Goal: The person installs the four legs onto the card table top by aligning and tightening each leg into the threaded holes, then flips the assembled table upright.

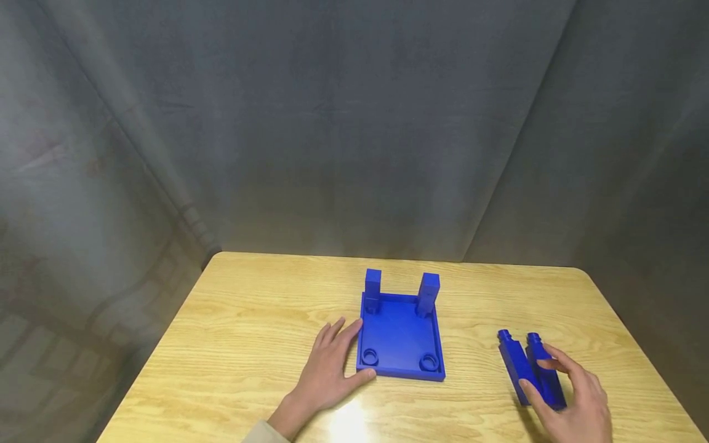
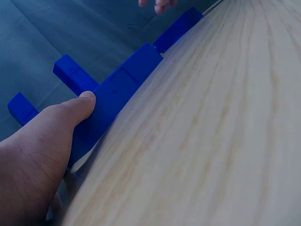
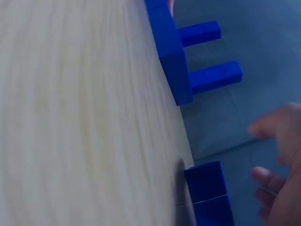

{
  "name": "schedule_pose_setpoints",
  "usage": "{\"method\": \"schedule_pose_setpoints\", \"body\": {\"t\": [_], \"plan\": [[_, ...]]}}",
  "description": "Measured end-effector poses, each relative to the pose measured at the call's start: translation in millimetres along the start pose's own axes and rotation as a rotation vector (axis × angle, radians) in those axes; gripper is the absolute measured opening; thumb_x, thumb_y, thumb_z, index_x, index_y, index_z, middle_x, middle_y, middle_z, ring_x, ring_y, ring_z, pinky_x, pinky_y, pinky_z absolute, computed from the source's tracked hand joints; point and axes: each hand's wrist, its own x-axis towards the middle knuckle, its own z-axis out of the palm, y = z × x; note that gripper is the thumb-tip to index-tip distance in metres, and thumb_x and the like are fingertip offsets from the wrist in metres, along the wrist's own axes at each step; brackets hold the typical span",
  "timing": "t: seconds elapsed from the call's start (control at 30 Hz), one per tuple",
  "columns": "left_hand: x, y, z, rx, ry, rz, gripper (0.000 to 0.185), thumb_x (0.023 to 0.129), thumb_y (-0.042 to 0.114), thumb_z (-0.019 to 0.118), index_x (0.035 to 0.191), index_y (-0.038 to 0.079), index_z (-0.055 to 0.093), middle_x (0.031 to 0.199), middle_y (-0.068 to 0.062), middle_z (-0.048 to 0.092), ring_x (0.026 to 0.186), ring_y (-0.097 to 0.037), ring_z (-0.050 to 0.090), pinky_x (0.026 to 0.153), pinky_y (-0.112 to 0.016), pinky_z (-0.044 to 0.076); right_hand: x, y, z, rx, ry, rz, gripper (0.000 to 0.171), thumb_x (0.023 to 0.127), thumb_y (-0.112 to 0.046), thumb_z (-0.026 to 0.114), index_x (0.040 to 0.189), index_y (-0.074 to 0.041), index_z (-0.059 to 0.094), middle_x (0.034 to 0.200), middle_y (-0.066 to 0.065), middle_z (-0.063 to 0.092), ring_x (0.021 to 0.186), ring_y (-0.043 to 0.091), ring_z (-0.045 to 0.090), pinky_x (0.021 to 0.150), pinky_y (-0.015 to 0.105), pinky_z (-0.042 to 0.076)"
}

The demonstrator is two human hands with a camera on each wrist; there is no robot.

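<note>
My left hand (image 1: pixel 327 369) lies flat on the table (image 1: pixel 232 320), fingers straight, touching the left edge of the one blue tray (image 1: pixel 401 338). Two pegs (image 1: pixel 429 289) stand at its far corners. My right hand (image 1: pixel 573 397) hovers, fingers spread, over two loose blue pegs (image 1: pixel 523 363) beneath it.

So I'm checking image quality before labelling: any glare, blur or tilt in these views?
Head view: sharp, with a bright glare patch on the light wooden table beside the left hand. Left wrist view: tilted, wood grain smeared. Right wrist view: rotated, soft; right hand and blue plastic square tray blurred.
</note>
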Motion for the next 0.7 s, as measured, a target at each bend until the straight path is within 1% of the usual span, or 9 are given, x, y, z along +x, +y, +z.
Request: {"method": "schedule_pose_setpoints", "body": {"t": [0.03,0.1,0.13,0.2,0.23,0.3,0.47,0.6,0.7], "plan": [[0.2,0.2,0.2,0.001,0.001,0.002,0.099,0.098,0.076,0.065,0.173,0.016,0.040,0.171,-0.005,0.051,0.163,-0.039,0.037,0.135,-0.065,0.022,-0.6,2.2,0.2,-0.023,-0.021,0.003,0.080,0.070,0.000,0.098,0.143,0.001,0.064,0.107,-0.004,0.079,0.114,0.014,0.055,0.092,0.056,0.036],[0.6,0.6,0.2,0.000,-0.003,0.000,0.099,0.098,0.076,0.065,0.173,0.017,0.040,0.172,-0.004,0.050,0.164,-0.038,0.037,0.136,-0.064,0.021,-1.7,6.0,1.1,-0.068,-0.070,0.022,0.079,0.075,-0.003,0.097,0.144,0.004,0.060,0.110,0.024,0.078,0.115,0.038,0.058,0.091,0.061,0.035],[0.9,0.9,0.2,0.001,-0.003,0.001,0.099,0.098,0.076,0.065,0.173,0.016,0.040,0.172,-0.004,0.051,0.164,-0.038,0.037,0.136,-0.064,0.021,-2.5,7.8,1.6,-0.089,-0.091,0.029,0.078,0.077,-0.004,0.096,0.145,0.005,0.059,0.112,0.033,0.075,0.115,0.049,0.056,0.091,0.064,0.034],[1.0,1.2,-0.1,0.002,-0.004,0.003,0.099,0.098,0.076,0.065,0.173,0.016,0.040,0.172,-0.004,0.051,0.163,-0.038,0.037,0.135,-0.065,0.022,-4.2,9.2,2.4,-0.122,-0.121,0.053,0.077,0.080,-0.006,0.095,0.146,0.005,0.057,0.114,0.035,0.074,0.117,0.055,0.055,0.092,0.066,0.033],[1.0,1.3,-0.1,0.001,-0.006,0.002,0.099,0.098,0.076,0.065,0.173,0.016,0.040,0.172,-0.004,0.050,0.164,-0.038,0.036,0.135,-0.065,0.022,-4.9,9.5,3.0,-0.128,-0.129,0.063,0.077,0.080,-0.006,0.096,0.146,0.005,0.056,0.115,0.035,0.074,0.118,0.056,0.054,0.093,0.067,0.033],[0.5,1.4,-0.4,-0.003,-0.008,-0.002,0.100,0.098,0.077,0.065,0.173,0.016,0.039,0.172,-0.004,0.049,0.164,-0.038,0.036,0.136,-0.064,0.021,-5.8,9.7,4.3,-0.141,-0.137,0.063,0.078,0.079,-0.006,0.096,0.146,0.005,0.056,0.114,0.034,0.074,0.119,0.056,0.053,0.095,0.068,0.033],[-0.3,0.6,0.1,0.000,-0.006,-0.007,0.101,0.097,0.079,0.064,0.174,0.018,0.038,0.173,-0.003,0.048,0.165,-0.037,0.035,0.136,-0.063,0.021,-7.5,10.8,7.3,-0.172,-0.126,0.027,0.079,0.075,-0.005,0.098,0.143,0.003,0.059,0.111,0.031,0.075,0.119,0.054,0.053,0.092,0.066,0.033],[-0.3,0.2,0.6,0.005,0.012,0.004,0.100,0.097,0.077,0.065,0.173,0.017,0.040,0.172,-0.004,0.051,0.163,-0.038,0.038,0.135,-0.064,0.023,-10.7,11.9,10.5,-0.148,-0.096,0.001,0.075,0.073,-0.002,0.098,0.140,0.000,0.063,0.109,0.030,0.076,0.118,0.052,0.054,0.091,0.065,0.032],[-0.3,0.0,0.7,0.004,0.014,0.004,0.099,0.097,0.076,0.066,0.172,0.017,0.041,0.171,-0.004,0.051,0.163,-0.038,0.038,0.135,-0.064,0.023,-15.0,10.7,15.3,-0.111,-0.067,-0.046,0.073,0.069,0.001,0.098,0.135,-0.001,0.067,0.106,0.027,0.077,0.115,0.048,0.056,0.091,0.063,0.033]]}}
